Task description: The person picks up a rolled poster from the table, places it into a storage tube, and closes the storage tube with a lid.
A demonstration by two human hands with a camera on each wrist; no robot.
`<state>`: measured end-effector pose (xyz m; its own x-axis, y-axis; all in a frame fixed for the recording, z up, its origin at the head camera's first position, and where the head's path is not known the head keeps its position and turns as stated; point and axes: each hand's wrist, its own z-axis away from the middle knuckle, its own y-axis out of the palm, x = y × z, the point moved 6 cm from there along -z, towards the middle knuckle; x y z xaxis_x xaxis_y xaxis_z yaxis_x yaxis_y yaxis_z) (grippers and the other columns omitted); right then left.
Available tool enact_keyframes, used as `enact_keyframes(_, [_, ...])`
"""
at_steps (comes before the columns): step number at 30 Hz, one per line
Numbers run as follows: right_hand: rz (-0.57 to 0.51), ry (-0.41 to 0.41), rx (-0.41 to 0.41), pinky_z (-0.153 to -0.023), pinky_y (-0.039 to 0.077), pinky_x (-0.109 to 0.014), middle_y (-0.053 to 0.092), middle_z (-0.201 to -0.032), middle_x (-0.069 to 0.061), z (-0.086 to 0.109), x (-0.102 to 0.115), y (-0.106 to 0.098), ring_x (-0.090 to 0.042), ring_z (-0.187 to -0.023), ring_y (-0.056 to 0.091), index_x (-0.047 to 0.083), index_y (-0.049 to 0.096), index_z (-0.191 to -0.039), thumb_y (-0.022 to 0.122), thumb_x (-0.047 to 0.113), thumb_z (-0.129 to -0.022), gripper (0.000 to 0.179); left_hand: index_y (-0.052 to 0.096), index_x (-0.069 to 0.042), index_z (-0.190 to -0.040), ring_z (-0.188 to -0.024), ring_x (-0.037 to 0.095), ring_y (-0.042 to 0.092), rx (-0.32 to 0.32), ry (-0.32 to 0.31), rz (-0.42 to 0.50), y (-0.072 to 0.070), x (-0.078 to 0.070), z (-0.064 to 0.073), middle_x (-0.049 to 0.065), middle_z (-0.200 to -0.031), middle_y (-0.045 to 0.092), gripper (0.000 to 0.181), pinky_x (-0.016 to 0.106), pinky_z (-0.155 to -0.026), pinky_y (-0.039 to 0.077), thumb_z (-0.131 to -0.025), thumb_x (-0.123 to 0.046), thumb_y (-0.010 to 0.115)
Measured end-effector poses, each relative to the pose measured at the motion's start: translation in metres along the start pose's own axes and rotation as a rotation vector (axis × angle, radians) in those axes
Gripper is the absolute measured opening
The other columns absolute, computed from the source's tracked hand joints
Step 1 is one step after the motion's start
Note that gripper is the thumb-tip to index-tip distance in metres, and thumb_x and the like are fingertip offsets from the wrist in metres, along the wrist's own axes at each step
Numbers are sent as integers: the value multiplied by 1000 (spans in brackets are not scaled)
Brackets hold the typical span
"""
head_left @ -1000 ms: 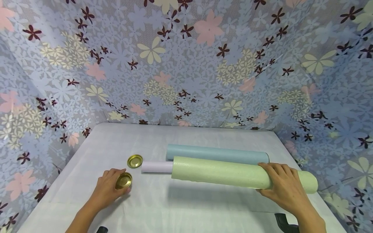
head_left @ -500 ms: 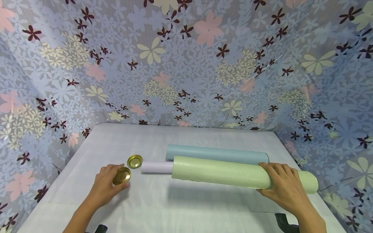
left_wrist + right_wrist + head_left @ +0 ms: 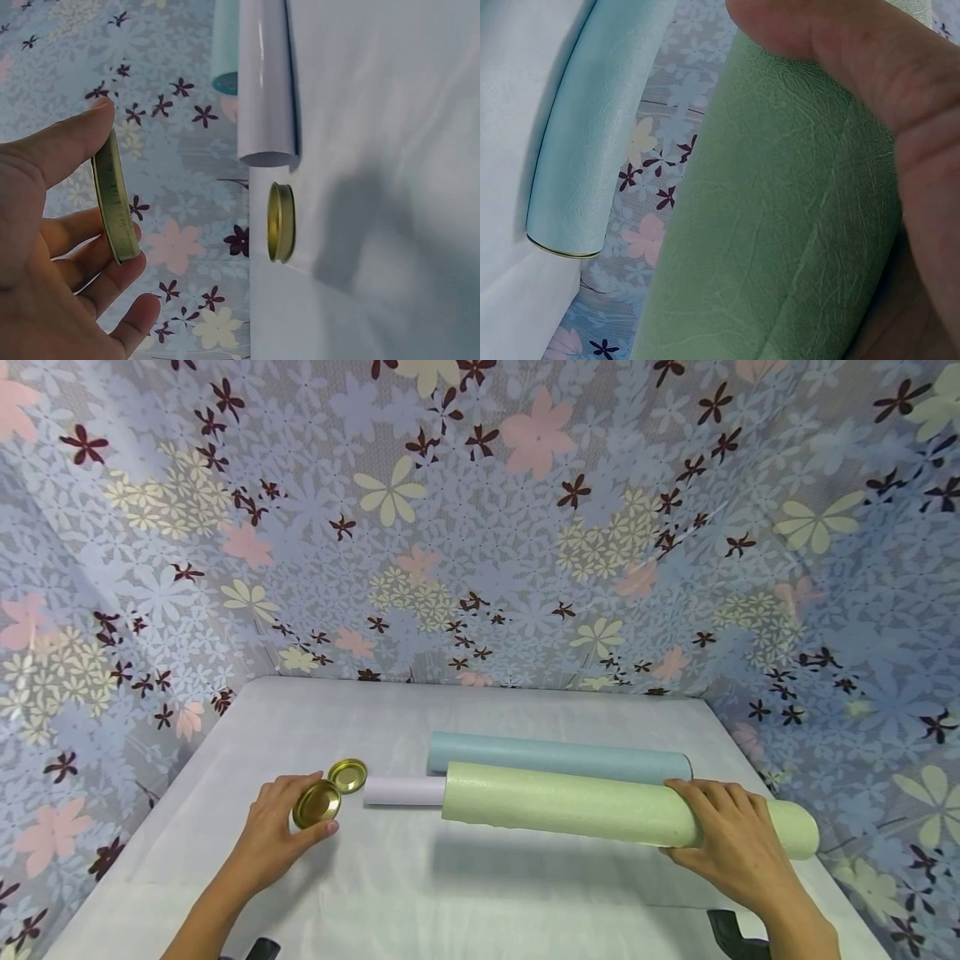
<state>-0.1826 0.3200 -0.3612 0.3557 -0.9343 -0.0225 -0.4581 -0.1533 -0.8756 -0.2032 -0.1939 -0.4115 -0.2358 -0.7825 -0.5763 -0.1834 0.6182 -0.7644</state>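
Note:
Near the left of the table in the head view, my left hand point(image 3: 272, 828) pinches a round gold metal cap point(image 3: 317, 805) by its rim between thumb and fingers. The left wrist view shows this cap point(image 3: 116, 202) edge-on, off the table. Just beyond it a second gold cap point(image 3: 347, 776) lies on the table. My right hand point(image 3: 727, 831) grips a light green textured tube point(image 3: 570, 802) near its right end, thumb at the front. The green tube appears raised, with a shadow beneath. A pale lilac paper roll point(image 3: 403, 791) shows past its left end.
Behind the green tube a light blue tube point(image 3: 558, 755) lies on the white-covered table point(image 3: 360, 902). Its end with a gold rim shows in the right wrist view. A flowered curtain point(image 3: 480, 527) hangs along the back and sides.
My left hand has moved slightly away from me, tilting the gold cap and bringing it close to the second cap. My right hand and the green tube have stayed in place.

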Motion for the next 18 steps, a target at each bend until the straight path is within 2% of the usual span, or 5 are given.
enact_keyframes(10, [1, -2, -4, -83, 34, -53, 59, -110, -13, 0, 1, -1, -34, -98, 50, 16, 54, -125, 90, 36, -47, 88, 47, -10, -137, -116, 27, 39, -17, -19, 69, -6, -11, 0, 12, -128, 50, 67, 49, -85, 41, -80, -33, 74])
enact_keyframes(18, [-3, -8, -9, -83, 34, -52, 59, -110, -12, -1, 2, -2, -34, -99, 50, 16, 53, -125, 90, 35, -47, 88, 46, -12, -138, -119, 28, 39, -30, -2, 96, -8, -21, -1, 12, -130, 49, 67, 53, -88, 41, -81, -32, 74])
